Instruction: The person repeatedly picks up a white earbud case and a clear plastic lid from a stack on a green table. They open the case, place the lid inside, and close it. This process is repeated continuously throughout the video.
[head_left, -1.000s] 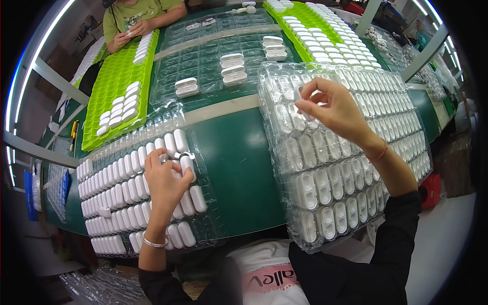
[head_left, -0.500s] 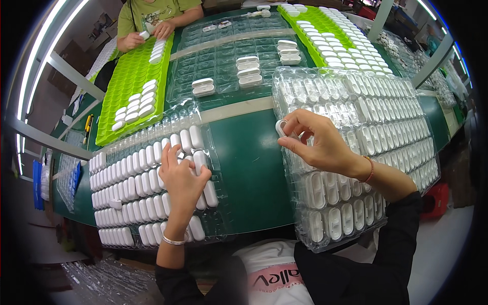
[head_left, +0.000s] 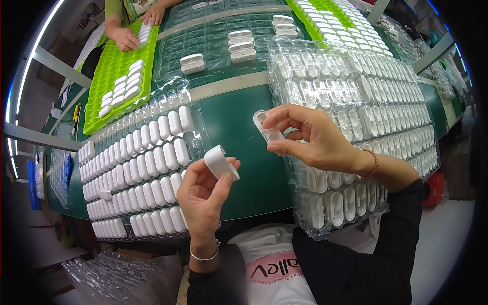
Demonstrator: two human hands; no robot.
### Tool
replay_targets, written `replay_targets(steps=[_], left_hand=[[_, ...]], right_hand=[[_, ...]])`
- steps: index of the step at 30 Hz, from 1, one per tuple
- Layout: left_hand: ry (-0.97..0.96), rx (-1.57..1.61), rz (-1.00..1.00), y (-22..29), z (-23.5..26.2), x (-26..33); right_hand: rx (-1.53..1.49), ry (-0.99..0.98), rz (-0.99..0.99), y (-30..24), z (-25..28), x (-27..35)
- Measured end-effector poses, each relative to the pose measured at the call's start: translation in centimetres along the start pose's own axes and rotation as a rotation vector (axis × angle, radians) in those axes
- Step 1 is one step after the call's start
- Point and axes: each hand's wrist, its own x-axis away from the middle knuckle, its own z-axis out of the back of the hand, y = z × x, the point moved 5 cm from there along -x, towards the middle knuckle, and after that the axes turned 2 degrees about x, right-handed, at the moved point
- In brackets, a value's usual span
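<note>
Two clear trays are flanking a bare strip of the green surface point(head_left: 239, 127), and the hands are working in the gap between them, so each tray is lying within reach of the hand on its own side. On the right, a big clear tray point(head_left: 386, 101) is sitting tilted up on a stack, its pockets holding what look like open white inserts, facing the person so they are easy to pick from. On the left, a second clear tray point(head_left: 137, 168) is lying flat, packed with rounded white shells in close rows; one gap near its lower edge is showing a loose piece. Farther back, two green trays point(head_left: 109, 86) and more clear ones with a few white cases are spreading across the surface, where another person's hands point(head_left: 124, 38) are resting on a green tray.

Over the bare strip, the right hand point(head_left: 317, 140) is pinching a white insert point(head_left: 267, 127) between thumb and fingertips, hollow side turned toward the person. Just beside it, the left hand point(head_left: 203, 195) is gripping a white shell point(head_left: 220, 162) between thumb and forefinger, angled up toward the insert; the two parts are near but not touching.
</note>
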Motion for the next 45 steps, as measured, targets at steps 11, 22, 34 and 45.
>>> replay_targets(steps=[11,22,34,45], left_hand=[[-0.123,0.133,-0.223,-1.8,-3.1,0.1],[-0.17,0.193,-0.16,-2.5,-2.9,0.0],[-0.144,0.29,-0.087,-2.9,-2.7,-0.2],[-0.131,0.173,-0.066,-3.1,-2.7,-0.3]], right_hand=[[-0.013,-0.043,0.06,0.1,-0.9,0.6],[0.012,-0.011,0.102,0.4,-1.0,0.5],[0.071,-0.084,0.06,0.6,-0.9,0.3],[0.045,-0.122,0.089,0.7,-0.9,0.1]])
